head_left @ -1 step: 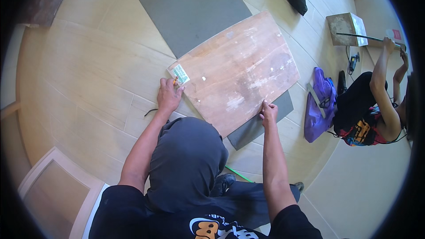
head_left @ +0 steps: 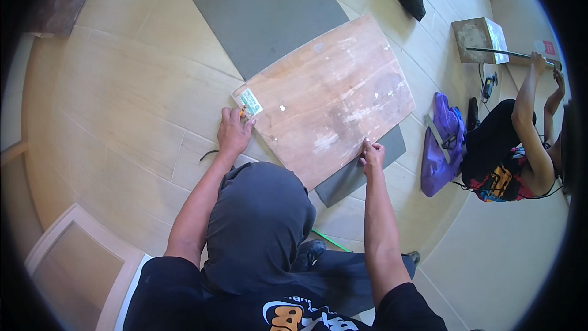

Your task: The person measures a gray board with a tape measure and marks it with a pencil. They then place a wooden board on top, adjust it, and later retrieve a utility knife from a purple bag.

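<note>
I see a brown board (head_left: 343,89), scuffed and spotted white; the right hand (head_left: 372,154) pinches its edge; the left hand (head_left: 234,132) touches one corner, grip unclear.

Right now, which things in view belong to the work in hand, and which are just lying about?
In the work:
wooden board, left hand and right hand at its edges
grey sheet beneath it
small orange item

Lying about:
purple bundle
corded tool
green strip
black cord

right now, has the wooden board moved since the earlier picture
No, no visible shift either way: the wooden board sits in the same place against the floor seams.
</note>
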`<state>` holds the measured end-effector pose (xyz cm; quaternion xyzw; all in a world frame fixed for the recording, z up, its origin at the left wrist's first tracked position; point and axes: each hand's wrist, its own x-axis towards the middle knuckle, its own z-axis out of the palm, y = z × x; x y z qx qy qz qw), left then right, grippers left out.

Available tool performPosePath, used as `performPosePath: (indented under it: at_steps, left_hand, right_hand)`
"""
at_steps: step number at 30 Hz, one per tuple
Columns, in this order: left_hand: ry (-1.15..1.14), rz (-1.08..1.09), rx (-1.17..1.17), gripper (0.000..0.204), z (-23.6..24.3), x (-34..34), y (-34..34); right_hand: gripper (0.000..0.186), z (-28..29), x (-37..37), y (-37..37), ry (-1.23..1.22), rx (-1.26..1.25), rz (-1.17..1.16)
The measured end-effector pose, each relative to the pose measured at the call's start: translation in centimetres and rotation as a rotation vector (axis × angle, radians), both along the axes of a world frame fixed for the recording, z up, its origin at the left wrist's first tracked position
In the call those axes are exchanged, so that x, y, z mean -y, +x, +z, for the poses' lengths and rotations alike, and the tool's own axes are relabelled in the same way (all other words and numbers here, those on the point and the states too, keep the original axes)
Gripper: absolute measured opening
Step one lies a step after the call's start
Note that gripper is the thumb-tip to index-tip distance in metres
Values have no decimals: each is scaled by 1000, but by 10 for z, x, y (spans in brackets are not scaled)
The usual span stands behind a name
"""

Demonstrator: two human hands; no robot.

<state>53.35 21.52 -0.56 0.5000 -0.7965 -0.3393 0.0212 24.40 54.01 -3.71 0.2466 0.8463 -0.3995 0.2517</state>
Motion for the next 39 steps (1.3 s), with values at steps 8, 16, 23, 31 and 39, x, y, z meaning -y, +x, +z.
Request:
performPosePath:
  at_steps: [8,16,23,31,39]
  left_hand:
    - [28,21,-5,40,0,5,-5]
    - [24,20,-15,40,-3,2,-3]
    - [19,20,-18,40,-1,1,-3]
    - [48,46,-2,41,5,1,-3]
    - [82,52,-55,40,10,2,-3]
  right_hand:
    - [46,-5,3,-4,-109,-25,-49]
    - [44,-16,-6,-3,-180,-59,-53]
    - [41,-15,-4,-7,-123,5,-80]
    - [40,-10,-6,-9,-174,50,-84]
    - [41,-5,-4,-11,-190,73,-92]
